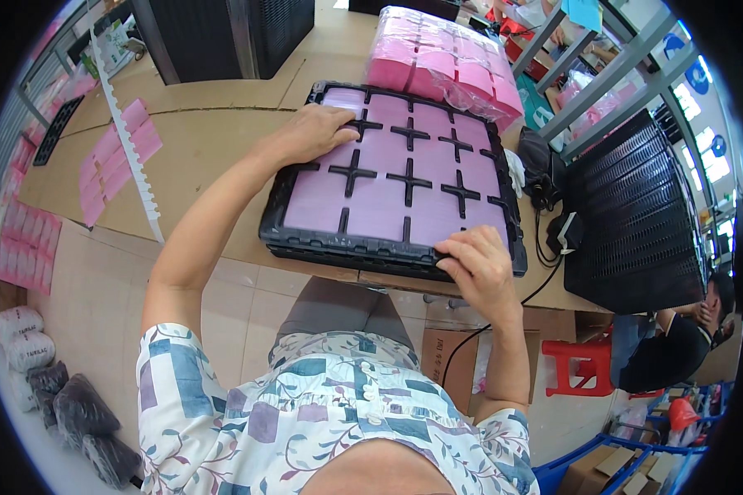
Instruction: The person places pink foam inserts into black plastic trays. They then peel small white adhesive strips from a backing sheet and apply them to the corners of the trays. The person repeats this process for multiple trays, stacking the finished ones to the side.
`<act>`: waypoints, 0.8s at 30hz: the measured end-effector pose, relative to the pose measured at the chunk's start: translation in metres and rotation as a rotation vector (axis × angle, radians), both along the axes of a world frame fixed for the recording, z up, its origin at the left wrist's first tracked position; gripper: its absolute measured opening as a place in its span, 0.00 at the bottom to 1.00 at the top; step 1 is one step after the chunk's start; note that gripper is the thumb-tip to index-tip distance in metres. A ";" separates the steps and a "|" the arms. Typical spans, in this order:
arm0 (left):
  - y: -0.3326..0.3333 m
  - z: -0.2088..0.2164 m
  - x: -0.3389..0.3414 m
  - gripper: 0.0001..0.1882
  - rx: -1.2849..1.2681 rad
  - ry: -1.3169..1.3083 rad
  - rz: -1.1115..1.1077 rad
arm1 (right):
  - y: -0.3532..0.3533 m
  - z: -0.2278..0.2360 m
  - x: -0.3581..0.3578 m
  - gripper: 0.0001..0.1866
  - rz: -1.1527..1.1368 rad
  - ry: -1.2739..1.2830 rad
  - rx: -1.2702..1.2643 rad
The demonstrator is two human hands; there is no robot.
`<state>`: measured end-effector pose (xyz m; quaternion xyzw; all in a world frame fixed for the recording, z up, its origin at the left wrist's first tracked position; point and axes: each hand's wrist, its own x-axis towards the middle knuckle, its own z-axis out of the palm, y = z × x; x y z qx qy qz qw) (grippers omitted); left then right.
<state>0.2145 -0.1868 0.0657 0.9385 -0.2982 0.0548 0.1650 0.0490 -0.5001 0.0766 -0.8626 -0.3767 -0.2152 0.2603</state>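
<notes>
A shallow black plastic tray (355,246) with cross-shaped dividers lies in front of me at the table's near edge, seemingly stacked on another black one. Pink, flat sheets (392,169) fill its compartments. My left hand (315,132) reaches over the tray's left side, its fingers bent together at the far-left compartment beside a divider; what they pinch, if anything, is hidden. At the near right corner, my right hand (480,266) has its fingers curled over the front rim and closed on it.
Behind the tray sits a plastic-wrapped pink stack (437,58). Stacks of black trays stand at the far left (223,37) and right (636,206). A white notched strip (124,124) crosses above pink sheets (115,165). A black cable (545,280) runs right; another person (677,346) sits by a red stool (578,367).
</notes>
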 end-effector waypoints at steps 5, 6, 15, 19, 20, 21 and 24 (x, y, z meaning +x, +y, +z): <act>0.003 -0.029 0.006 0.20 -0.147 -0.211 -0.066 | -0.001 -0.034 -0.006 0.16 -0.002 -0.035 -0.043; 0.006 -0.034 0.007 0.21 -0.226 -0.245 -0.018 | -0.001 -0.036 -0.006 0.16 -0.010 -0.040 -0.040; 0.067 -0.016 -0.064 0.26 -0.870 0.694 0.572 | -0.002 0.011 0.005 0.14 0.037 0.004 0.026; 0.052 0.002 -0.076 0.20 -1.344 0.826 0.375 | -0.005 0.029 0.008 0.14 0.068 0.008 0.030; 0.046 0.002 -0.082 0.20 -1.422 0.784 0.421 | -0.008 0.030 0.007 0.14 0.078 -0.013 0.030; 0.038 0.003 -0.086 0.19 -1.496 0.750 0.450 | -0.013 0.035 0.002 0.14 0.072 -0.040 0.025; 0.045 0.017 -0.121 0.25 -1.524 0.744 0.241 | -0.021 0.047 -0.025 0.16 0.110 -0.104 0.051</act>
